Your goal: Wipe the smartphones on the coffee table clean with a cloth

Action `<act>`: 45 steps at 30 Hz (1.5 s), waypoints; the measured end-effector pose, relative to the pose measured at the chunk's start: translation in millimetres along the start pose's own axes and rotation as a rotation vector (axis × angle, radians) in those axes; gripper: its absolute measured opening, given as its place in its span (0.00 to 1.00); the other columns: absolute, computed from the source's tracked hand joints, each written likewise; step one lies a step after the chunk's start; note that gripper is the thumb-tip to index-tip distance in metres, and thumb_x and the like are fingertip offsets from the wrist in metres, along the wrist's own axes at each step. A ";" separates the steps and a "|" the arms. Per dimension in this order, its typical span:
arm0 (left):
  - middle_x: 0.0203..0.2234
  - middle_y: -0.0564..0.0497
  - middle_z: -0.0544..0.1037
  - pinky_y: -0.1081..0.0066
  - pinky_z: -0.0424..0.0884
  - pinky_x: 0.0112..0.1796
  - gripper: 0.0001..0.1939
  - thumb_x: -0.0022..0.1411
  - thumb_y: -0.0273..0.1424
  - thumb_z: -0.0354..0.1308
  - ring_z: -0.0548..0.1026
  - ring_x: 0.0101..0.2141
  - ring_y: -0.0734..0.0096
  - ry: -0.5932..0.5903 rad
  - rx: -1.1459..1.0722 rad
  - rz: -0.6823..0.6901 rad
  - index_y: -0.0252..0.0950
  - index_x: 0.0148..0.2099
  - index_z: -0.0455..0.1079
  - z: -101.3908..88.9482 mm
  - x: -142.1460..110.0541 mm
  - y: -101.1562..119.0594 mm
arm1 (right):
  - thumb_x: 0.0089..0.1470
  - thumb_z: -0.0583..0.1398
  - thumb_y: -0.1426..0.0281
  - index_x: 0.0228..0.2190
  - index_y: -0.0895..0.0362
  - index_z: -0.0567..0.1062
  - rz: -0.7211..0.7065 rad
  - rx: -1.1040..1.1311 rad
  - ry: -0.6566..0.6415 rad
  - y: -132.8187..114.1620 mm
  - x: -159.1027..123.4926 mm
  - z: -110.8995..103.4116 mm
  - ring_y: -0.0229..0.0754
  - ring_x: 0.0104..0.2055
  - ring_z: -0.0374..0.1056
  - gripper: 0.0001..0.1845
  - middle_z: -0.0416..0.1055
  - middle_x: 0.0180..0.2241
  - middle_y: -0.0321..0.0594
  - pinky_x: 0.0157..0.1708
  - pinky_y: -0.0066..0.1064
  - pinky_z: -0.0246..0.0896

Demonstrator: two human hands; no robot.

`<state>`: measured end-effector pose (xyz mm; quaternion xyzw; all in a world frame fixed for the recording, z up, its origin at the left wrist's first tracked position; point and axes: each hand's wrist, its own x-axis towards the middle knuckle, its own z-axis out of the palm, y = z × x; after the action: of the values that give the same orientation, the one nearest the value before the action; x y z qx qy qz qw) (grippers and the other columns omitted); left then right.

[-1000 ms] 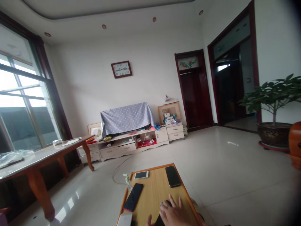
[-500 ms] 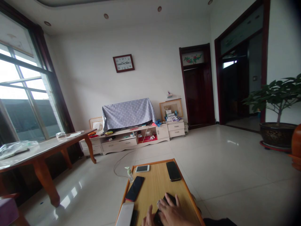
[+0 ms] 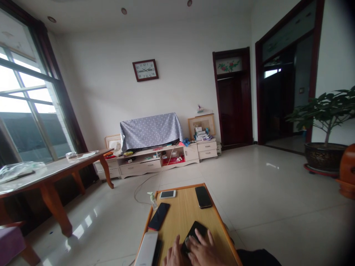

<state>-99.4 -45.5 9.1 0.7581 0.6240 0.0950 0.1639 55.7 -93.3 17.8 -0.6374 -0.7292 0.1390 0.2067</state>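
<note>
My right hand (image 3: 204,252) lies at the bottom edge with its fingers spread flat over the near end of a black phone (image 3: 195,230). The phone lies face up on a small wooden table (image 3: 183,218). My left hand (image 3: 172,255) is just left of it, only partly in view, with its fingers stretched out and touching the phone's near left corner. Neither hand is wrapped around anything.
On the same table lie a white phone (image 3: 167,194), a black phone (image 3: 203,197), another black phone (image 3: 159,216), a white flat device (image 3: 146,250) and a small pump bottle (image 3: 152,200). A long table (image 3: 55,173) stands left, a TV cabinet (image 3: 149,164) at the far wall, a potted plant (image 3: 324,147) right.
The view has tilted down and shifted slightly. The black phone under my right hand now shows more, and my left hand has come up beside it.
</note>
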 end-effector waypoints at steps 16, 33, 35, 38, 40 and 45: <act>0.63 0.44 0.69 0.61 0.58 0.58 0.40 0.58 0.31 0.52 0.64 0.62 0.59 -0.025 0.047 0.067 0.35 0.72 0.49 -4.1 -6.4 -3.4 | 0.68 0.44 0.52 0.62 0.36 0.66 0.020 0.048 -0.027 -15.4 -18.2 1.4 0.62 0.71 0.46 0.26 0.65 0.63 0.33 0.64 0.72 0.29; 0.61 0.43 0.71 0.63 0.55 0.59 0.39 0.59 0.35 0.52 0.65 0.62 0.58 0.051 0.026 0.121 0.34 0.71 0.51 -1.6 -12.7 -8.0 | 0.69 0.41 0.53 0.62 0.37 0.66 0.072 0.018 0.045 -13.5 -18.4 -3.8 0.58 0.72 0.45 0.27 0.65 0.64 0.32 0.66 0.68 0.29; 0.60 0.42 0.72 0.62 0.56 0.58 0.43 0.56 0.40 0.56 0.65 0.61 0.55 0.071 0.022 0.109 0.35 0.71 0.51 -1.3 -13.1 -5.9 | 0.69 0.40 0.51 0.63 0.40 0.66 0.190 -0.038 0.097 -3.3 -11.6 -15.3 0.60 0.72 0.42 0.29 0.63 0.65 0.33 0.66 0.69 0.28; 0.60 0.43 0.72 0.61 0.56 0.58 0.45 0.53 0.40 0.58 0.65 0.62 0.54 0.069 0.031 0.086 0.36 0.71 0.51 -1.3 -12.2 -4.2 | 0.68 0.40 0.50 0.64 0.43 0.65 0.307 -0.088 0.134 2.6 -5.4 -21.1 0.62 0.73 0.39 0.31 0.61 0.66 0.35 0.65 0.69 0.28; 0.61 0.42 0.71 0.61 0.56 0.58 0.43 0.56 0.40 0.57 0.64 0.62 0.54 0.059 0.032 0.092 0.36 0.71 0.51 -0.7 -11.3 -6.3 | 0.69 0.41 0.51 0.63 0.42 0.66 0.236 -0.068 0.110 -4.0 -8.6 -13.9 0.61 0.72 0.41 0.30 0.62 0.65 0.35 0.66 0.67 0.28; 0.64 0.43 0.68 0.65 0.54 0.58 0.36 0.61 0.30 0.49 0.64 0.62 0.61 0.061 0.024 0.171 0.35 0.71 0.51 0.2 -12.9 -14.5 | 0.70 0.39 0.55 0.63 0.36 0.65 0.006 0.060 -0.012 -22.7 -24.2 1.8 0.54 0.72 0.45 0.27 0.65 0.64 0.31 0.67 0.64 0.29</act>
<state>-115.2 -55.7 4.3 0.8072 0.5629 0.1243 0.1270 37.5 -120.5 23.8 -0.6321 -0.7241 0.1653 0.2208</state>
